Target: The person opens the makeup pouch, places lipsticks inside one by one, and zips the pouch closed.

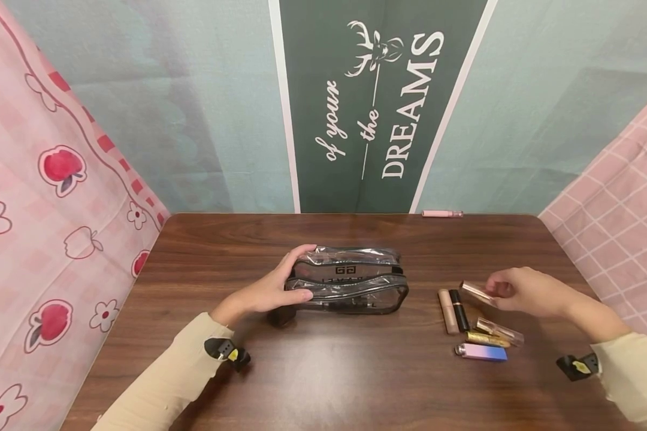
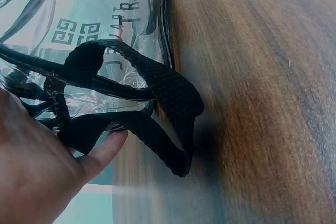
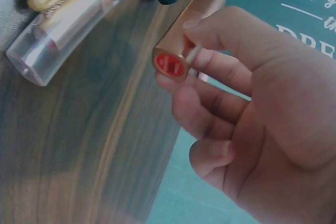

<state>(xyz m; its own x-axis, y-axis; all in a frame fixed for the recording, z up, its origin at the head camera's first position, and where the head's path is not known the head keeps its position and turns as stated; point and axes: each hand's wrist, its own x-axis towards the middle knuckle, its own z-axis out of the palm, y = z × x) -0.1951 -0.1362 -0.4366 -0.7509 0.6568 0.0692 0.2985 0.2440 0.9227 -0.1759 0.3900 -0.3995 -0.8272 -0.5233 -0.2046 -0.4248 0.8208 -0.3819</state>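
A clear cosmetic bag [image 1: 350, 290] with black piping stands in the middle of the table. At its left end my left hand [image 1: 272, 286] holds it, thumb on the near side and fingers on the far side. The black strap [image 2: 173, 93] loops out beside the thumb in the left wrist view. My right hand [image 1: 534, 290] pinches a rose-gold lipstick [image 3: 186, 30] between thumb and fingers, its red-labelled end showing. Close to that hand lie a beige tube [image 1: 448, 311], a black tube [image 1: 459, 310], a clear-capped lipstick [image 1: 499, 331], a gold tube [image 1: 487, 340] and a pink-blue lipstick [image 1: 482, 352].
A pink lip gloss tube [image 1: 441, 214] lies at the back edge of the wooden table [image 1: 323, 383]. Behind hangs a green cloth [image 1: 350, 191] with lettering. Pink patterned cloth [image 1: 48, 239] borders the left side, and pink checked cloth [image 1: 620, 209] the right.
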